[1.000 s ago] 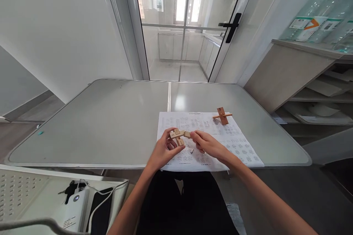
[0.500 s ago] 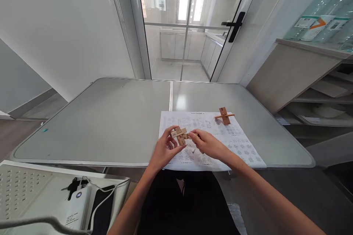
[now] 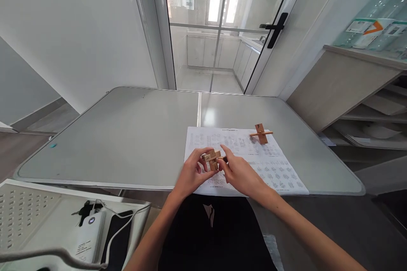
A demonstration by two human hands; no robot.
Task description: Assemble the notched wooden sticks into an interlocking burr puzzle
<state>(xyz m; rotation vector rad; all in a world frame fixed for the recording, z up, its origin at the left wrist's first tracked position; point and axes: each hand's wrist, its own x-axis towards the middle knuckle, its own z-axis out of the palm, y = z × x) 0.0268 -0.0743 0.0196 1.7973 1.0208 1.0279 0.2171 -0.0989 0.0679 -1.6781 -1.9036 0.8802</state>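
A wooden interlocking puzzle [image 3: 213, 156] of crossed blocks, with marks on some faces, is held over a printed sheet [image 3: 282, 173]. My left hand [image 3: 192, 172] grips it from the left, fingers on the upper side and thumb beneath. On the other side, my right hand [image 3: 240, 171] has its thumb and some fingers closed round a wooden stick [image 3: 224, 159] that reaches the puzzle's right side; its index finger points up, off the wood. Whether the stick sits inside the puzzle is hidden by the fingers.
A second wooden piece, a marked plate crossed by a thin rod [image 3: 261, 134], stands at the sheet's upper right. Left of the white table [image 3: 127, 144], a white tray [image 3: 32, 197] holds a power bank [image 3: 90, 237], keys and a cable. Bottles [image 3: 372, 29] stand on a shelf at right.
My right index finger has lifted and straightened away from the stick. Both hands and the puzzle sit slightly further right in view, and the puzzle appears turned a little.
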